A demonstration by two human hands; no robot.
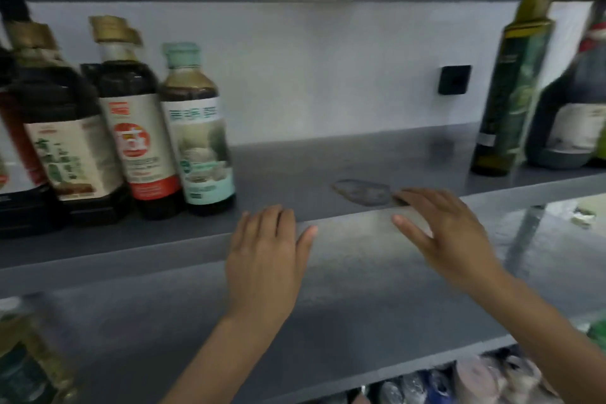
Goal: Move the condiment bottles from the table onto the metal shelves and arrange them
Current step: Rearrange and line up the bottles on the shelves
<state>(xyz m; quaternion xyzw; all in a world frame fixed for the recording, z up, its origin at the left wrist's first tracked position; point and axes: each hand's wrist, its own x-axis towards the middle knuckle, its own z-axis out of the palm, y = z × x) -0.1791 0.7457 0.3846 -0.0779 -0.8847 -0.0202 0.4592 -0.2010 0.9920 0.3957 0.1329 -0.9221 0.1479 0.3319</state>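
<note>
Holding both hands empty at our grey metal shelf (pixel 328 161), white wall (pixel 311 69) behind w/ a black square fitting (pixel 455 79).
L hand (pixel 267 252) and R hand (pixel 449 236): fingers straight, over the shelf's front edge, near a dull patch (pixel 360 192). Dark sauce bottles (pixel 65 128) and a teal-cap bottle (pixel 200 141) stand at left; green oil bottle (pixel 511 92) and dark jug (pixel 570 115) at right, jug cut off. Labels too blurred to read.

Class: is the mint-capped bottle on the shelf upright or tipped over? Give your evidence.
Upright: the mint-capped bottle stands on its base on the grey shelf, cap uppermost.
</note>
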